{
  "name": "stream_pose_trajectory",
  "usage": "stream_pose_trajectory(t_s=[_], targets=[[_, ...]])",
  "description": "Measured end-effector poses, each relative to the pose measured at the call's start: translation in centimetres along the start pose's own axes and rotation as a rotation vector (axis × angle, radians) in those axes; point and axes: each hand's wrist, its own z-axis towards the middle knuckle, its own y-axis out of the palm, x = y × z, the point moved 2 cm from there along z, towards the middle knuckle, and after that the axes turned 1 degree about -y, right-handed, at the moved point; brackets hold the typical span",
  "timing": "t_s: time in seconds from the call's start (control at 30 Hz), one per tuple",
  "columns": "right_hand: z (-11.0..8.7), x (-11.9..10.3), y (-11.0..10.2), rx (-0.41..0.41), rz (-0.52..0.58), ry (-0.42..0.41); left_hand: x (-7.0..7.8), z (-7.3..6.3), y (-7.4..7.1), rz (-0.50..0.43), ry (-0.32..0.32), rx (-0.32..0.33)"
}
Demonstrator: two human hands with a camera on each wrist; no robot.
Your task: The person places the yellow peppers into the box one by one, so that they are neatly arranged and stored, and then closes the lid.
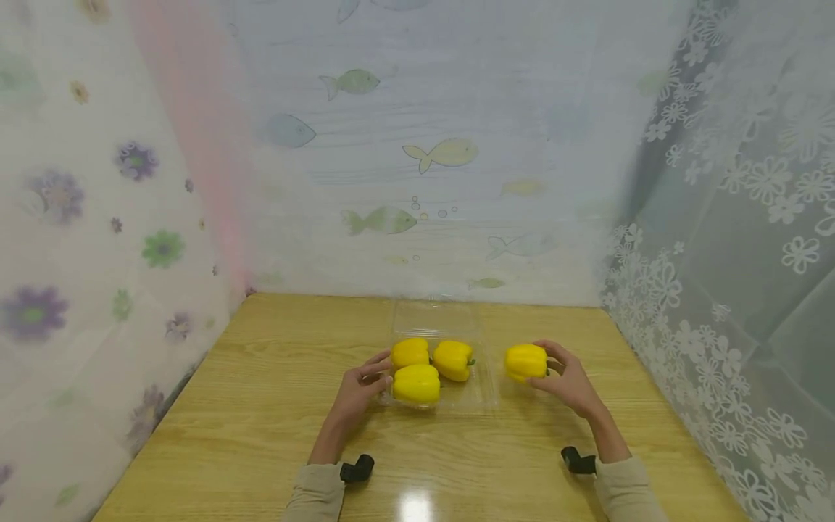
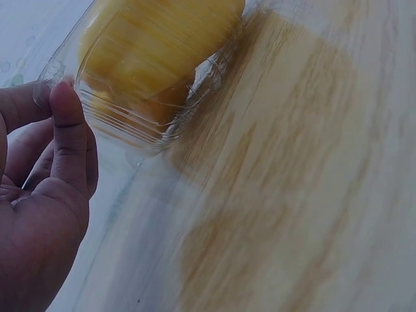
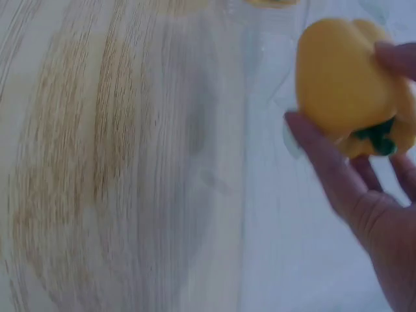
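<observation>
A clear plastic clamshell box [image 1: 479, 395] lies with its lid [image 1: 433, 317] tipped back, and three yellow bell peppers [image 1: 417, 384] are in it. My left hand [image 1: 357, 388] pinches the box's left rim between thumb and finger; in the left wrist view, that hand [image 2: 52, 162] grips the clear edge beside a pepper [image 2: 156, 45]. To the right of the box, my right hand [image 1: 566, 377] holds another yellow bell pepper [image 1: 525, 362], its green stem toward the palm. In the right wrist view, thumb and fingers curve round this pepper [image 3: 344, 78].
The box stands on a wood-grain table [image 1: 261, 406]. A fish-print curtain [image 1: 417, 145] hangs behind the table. Flowered sheets close off the left [image 1: 98, 254] and right [image 1: 750, 254] sides. Black devices [image 1: 357, 469] are worn at both wrists.
</observation>
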Motion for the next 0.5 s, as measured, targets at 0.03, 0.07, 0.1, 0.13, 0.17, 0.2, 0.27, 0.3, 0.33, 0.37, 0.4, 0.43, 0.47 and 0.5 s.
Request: stream_pose_trajectory(t_s=[0.03,0.07,0.1,0.13,0.17,0.2,0.27,0.3,0.33,0.37,0.4,0.43,0.47,0.5], targets=[[0.0,-0.1,0.1,-0.009,0.012,-0.022,0.0,0.0,0.0,-0.002,-0.001,0.000],[0.1,-0.1,0.2,-0.022,0.028,-0.042,0.0,0.0,0.0,-0.002,0.000,-0.001],[0.1,-0.2,0.3,-0.034,0.049,-0.058,0.0,0.0,0.0,-0.003,0.000,-0.001],[0.1,-0.2,0.4,-0.048,0.072,-0.068,0.0,0.0,0.0,-0.001,0.000,0.001],[0.1,-0.3,0.5,-0.059,0.098,-0.076,0.0,0.0,0.0,0.000,-0.001,0.002],[0.2,-0.3,0.6,-0.071,0.127,-0.081,0.0,0.0,0.0,0.002,0.000,0.004],[0.2,-0.5,0.7,-0.088,0.170,-0.094,0.0,0.1,0.0,0.007,0.007,0.005],[0.2,-0.7,0.8,-0.092,0.185,-0.101,0.0,0.1,0.0,0.009,0.008,0.005],[0.2,-0.8,0.9,-0.096,0.197,-0.107,0.0,0.1,0.0,0.011,0.011,0.005],[0.3,-0.9,0.9,-0.097,0.205,-0.117,0.0,0.1,0.0,0.014,0.013,0.006],[0.3,-1.1,1.0,-0.100,0.212,-0.123,0.0,0.1,0.0,0.017,0.019,0.005],[0.3,-1.2,1.0,-0.101,0.215,-0.133,0.0,0.1,0.0,0.018,0.024,0.005],[0.3,-1.4,1.1,-0.103,0.218,-0.143,0.0,0.1,0.0,0.018,0.024,0.005],[0.4,-1.5,1.1,-0.102,0.217,-0.155,0.0,0.1,0.0,0.017,0.021,0.006]])
